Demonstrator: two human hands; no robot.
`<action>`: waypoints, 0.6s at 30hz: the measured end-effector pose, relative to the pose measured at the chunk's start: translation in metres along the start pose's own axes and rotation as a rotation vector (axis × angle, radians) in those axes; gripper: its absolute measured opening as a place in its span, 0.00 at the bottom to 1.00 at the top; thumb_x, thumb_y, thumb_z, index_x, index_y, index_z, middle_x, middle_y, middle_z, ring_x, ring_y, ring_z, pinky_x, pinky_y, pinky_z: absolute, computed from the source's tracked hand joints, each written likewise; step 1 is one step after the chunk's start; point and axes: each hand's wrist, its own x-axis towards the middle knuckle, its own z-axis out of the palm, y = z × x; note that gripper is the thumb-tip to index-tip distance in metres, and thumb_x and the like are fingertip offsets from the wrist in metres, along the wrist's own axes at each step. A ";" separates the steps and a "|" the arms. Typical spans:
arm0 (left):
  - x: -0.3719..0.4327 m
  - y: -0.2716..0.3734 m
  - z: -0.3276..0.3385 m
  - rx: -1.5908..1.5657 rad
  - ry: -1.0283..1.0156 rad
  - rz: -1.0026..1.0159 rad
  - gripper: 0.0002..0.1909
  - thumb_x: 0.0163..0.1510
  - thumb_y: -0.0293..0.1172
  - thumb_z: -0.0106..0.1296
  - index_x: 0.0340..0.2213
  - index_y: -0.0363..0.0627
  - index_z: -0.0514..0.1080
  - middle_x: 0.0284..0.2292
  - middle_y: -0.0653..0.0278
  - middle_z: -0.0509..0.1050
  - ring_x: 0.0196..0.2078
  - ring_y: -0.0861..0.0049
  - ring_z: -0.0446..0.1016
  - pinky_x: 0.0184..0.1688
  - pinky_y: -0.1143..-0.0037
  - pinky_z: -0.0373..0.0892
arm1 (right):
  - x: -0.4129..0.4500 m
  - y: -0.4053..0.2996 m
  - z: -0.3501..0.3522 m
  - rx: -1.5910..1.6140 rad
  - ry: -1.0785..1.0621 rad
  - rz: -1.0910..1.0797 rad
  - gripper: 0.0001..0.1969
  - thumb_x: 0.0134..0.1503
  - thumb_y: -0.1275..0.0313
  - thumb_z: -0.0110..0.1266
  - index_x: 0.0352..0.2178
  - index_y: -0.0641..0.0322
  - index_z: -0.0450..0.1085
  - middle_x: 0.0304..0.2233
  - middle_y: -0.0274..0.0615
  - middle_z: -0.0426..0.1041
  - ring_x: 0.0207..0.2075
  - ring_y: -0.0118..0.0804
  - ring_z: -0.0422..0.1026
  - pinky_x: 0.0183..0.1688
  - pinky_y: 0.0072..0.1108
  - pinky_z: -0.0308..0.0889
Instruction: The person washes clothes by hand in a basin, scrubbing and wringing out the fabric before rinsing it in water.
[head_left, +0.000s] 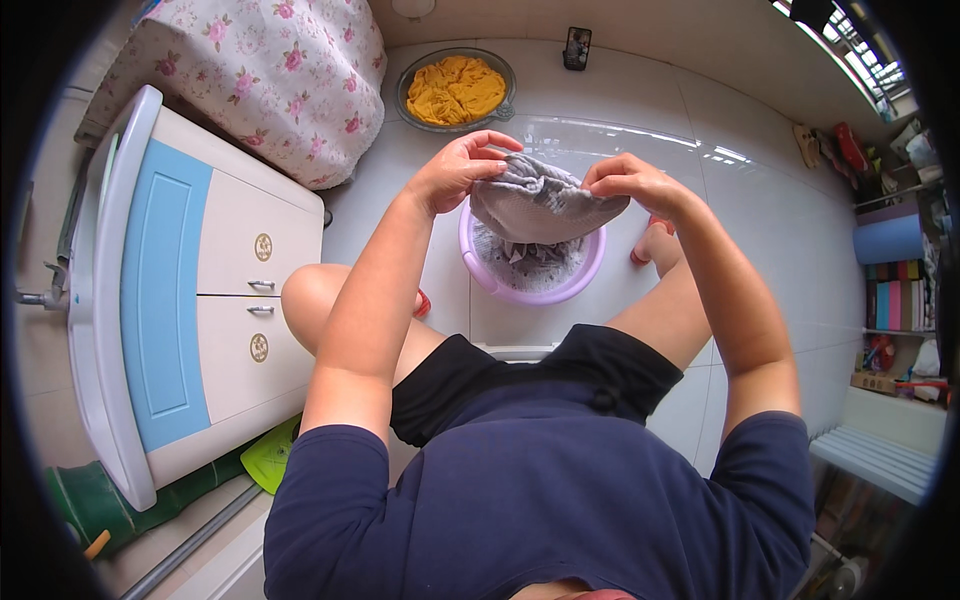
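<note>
A wet grey patterned cloth (540, 206) hangs between my two hands above a round purple plastic basin (551, 296). My left hand (461, 169) pinches the cloth's upper left edge between thumb and fingers. At its upper right edge, my right hand (634, 182) holds the cloth with curled fingers. Below it, in the basin, dark and grey fabric (546, 256) lies in foamy water; part of it is hidden by the raised cloth.
Beyond my left hand, a dark round basin (511, 84) holds yellow fabric (456, 90). A blue and white cabinet (259, 217) stands at the left, near a flower-patterned cover (289, 82). A phone (577, 49) leans upright by the wall. Shelves with goods (896, 330) line the right.
</note>
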 end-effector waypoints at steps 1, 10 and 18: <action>-0.001 0.002 0.003 -0.090 0.005 0.033 0.15 0.46 0.20 0.49 0.39 0.39 0.67 0.33 0.63 0.71 0.37 0.81 0.70 0.39 0.82 0.68 | 0.004 0.008 0.005 0.093 -0.001 -0.019 0.11 0.45 0.71 0.51 0.32 0.63 0.70 0.27 0.36 0.70 0.32 0.24 0.66 0.38 0.16 0.59; -0.008 0.008 0.012 -0.105 -0.107 0.076 0.27 0.46 0.16 0.42 0.50 0.44 0.57 0.39 0.52 0.71 0.38 0.75 0.73 0.40 0.79 0.69 | 0.021 0.044 0.034 0.361 -0.004 -0.095 0.43 0.45 0.80 0.56 0.58 0.60 0.40 0.24 0.34 0.67 0.30 0.22 0.66 0.37 0.15 0.61; -0.015 -0.004 0.034 -0.283 -0.267 0.094 0.42 0.44 0.13 0.45 0.57 0.56 0.44 0.50 0.49 0.60 0.41 0.72 0.71 0.41 0.77 0.70 | 0.041 0.062 0.052 0.412 0.148 -0.115 0.14 0.52 0.71 0.50 0.41 0.61 0.64 0.27 0.31 0.69 0.28 0.20 0.65 0.34 0.12 0.61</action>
